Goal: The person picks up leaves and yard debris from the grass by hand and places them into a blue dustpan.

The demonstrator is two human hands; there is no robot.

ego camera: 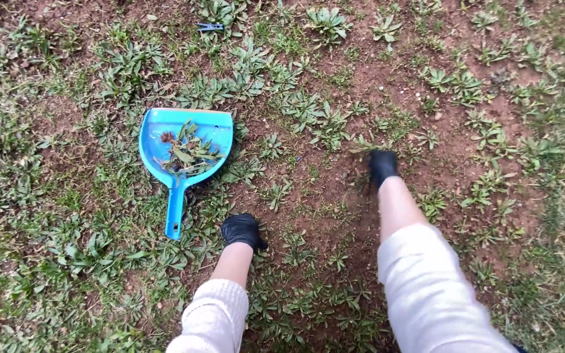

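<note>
**Head view: two gloved hands down among low weeds beside a blue dustpan**

The head view looks straight down at a patch of reddish-brown soil (pixel 354 196) dotted with low, leafy weeds and thin grass. The left hand (pixel 242 230), in a black glove, is pressed to the ground with its fingers curled under into a loose fist; whether they enclose anything cannot be told. Its forearm is bare up to a cream knitted sleeve (pixel 214 317).

The right hand (pixel 382 166), also in a black glove, reaches further out and is set down at a small weed (pixel 366 145) on the bare soil. Its fingers point down into the ground and are hidden by the back of the glove, so it cannot be told whether they are closed on the plant or merely touching it. The right sleeve (pixel 426 287) is pushed up on the forearm.

A blue dustpan (pixel 214 127) lies on the ground to the left of both hands, nearer the left one, with its handle pointing toward the person. In its tray sits a small pile of pulled weeds (pixel 188 153) with green leaves and dark roots. Well beyond the dustpan, near the top edge, a small blue clothes peg (pixel 209 27) lies among the plants.
</note>
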